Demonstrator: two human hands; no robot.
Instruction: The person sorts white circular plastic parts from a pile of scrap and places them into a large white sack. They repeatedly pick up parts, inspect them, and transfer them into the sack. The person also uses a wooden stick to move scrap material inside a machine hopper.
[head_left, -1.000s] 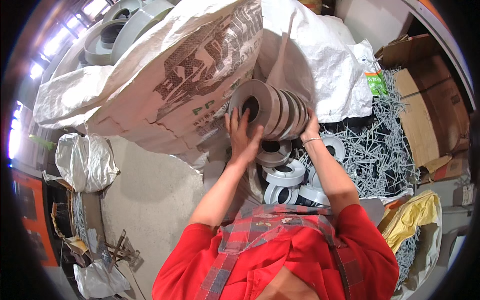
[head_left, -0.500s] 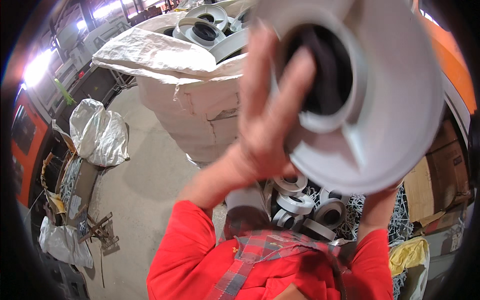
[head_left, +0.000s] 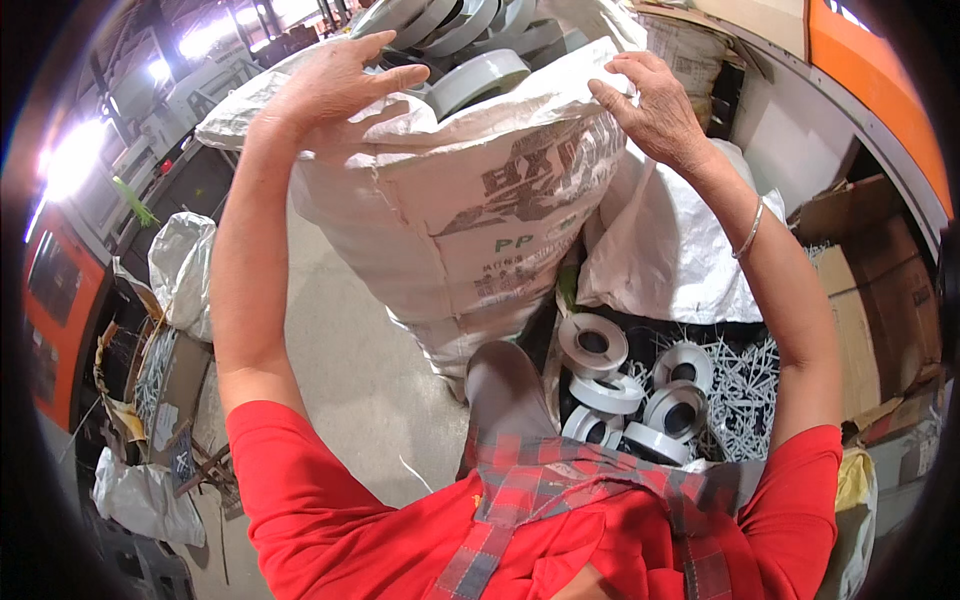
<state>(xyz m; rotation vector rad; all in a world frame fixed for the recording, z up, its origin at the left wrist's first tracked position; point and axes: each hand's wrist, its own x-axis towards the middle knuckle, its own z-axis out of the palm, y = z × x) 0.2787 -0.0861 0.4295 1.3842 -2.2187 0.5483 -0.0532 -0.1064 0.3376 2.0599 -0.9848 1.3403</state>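
A tall white woven sack (head_left: 500, 200) stands in front of me, its rim folded outward and its mouth filled with several pale grey plastic spools (head_left: 480, 80). Over the sack's left rim my left hand (head_left: 340, 85) is spread, thumb and fingers apart, with nothing in it. My right hand (head_left: 655, 110) is at the right rim, fingers bent and thumb apart, against or just above the woven cloth; contact there is hard to make out. Neither hand holds a spool.
Several smaller spools with dark centres (head_left: 592, 342) lie by my leg, beside a heap of thin grey plastic scraps (head_left: 742, 385). Another white sack (head_left: 680, 250) leans at the right, near cardboard (head_left: 865, 290). White bags (head_left: 182, 265) and an orange machine (head_left: 62, 300) are at the left.
Half a second ago both hands held up a large pale spool close to my view. It has left my hands, which are now apart at the sack's rim, and my view has shifted right.
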